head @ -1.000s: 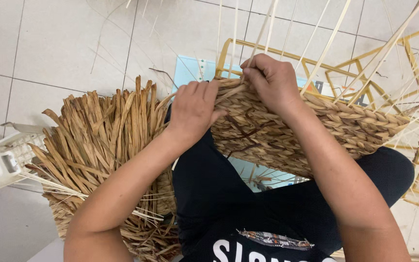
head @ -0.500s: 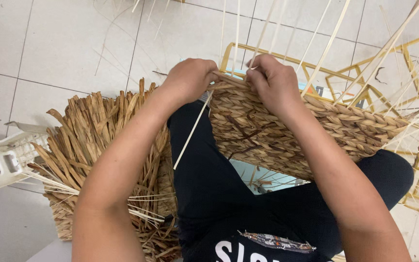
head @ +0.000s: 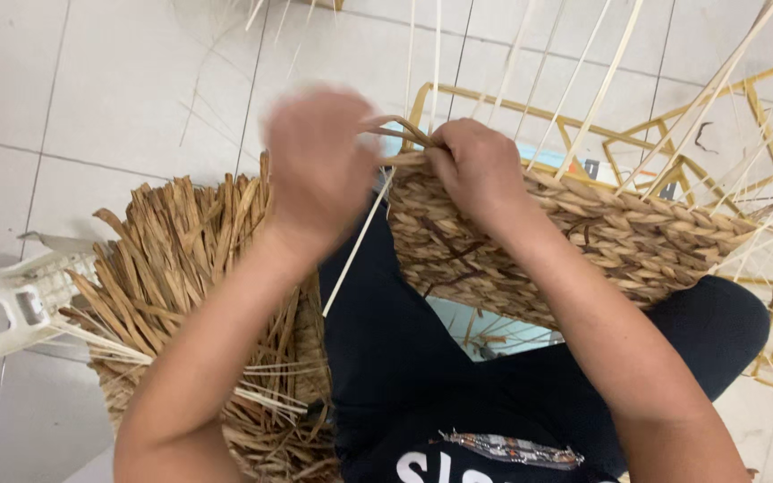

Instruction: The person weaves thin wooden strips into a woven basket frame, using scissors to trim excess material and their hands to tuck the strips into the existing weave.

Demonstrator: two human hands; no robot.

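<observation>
Floor [head: 118,98]: pale square tiles with dark grout lines, stray straw bits scattered on it. Person sits above it, dark trousers, view straight down onto lap. Basket [head: 583,241], half woven from brown plaited fibre, lies across the lap; long axis runs from upper centre down toward the right edge, woven rim toward the top. Thin pale stakes [head: 601,80] rise from its rim and fan out toward the top and right. Yellow wire frame [head: 673,148] lies on the floor behind the basket. Right hand [head: 480,170] rests on the basket's left end, fingers curled shut over the rim and a brown strand [head: 395,130] that loops out to the left. Left hand [head: 319,165] is motion-blurred, just left of that strand; cannot tell how far its grip is open or whether it holds the strand. One pale stake [head: 355,246] slants down-left from the basket's corner. Bundle [head: 181,268] of loose fibre strips lies left of the lap, beside a white plastic piece [head: 11,300].
</observation>
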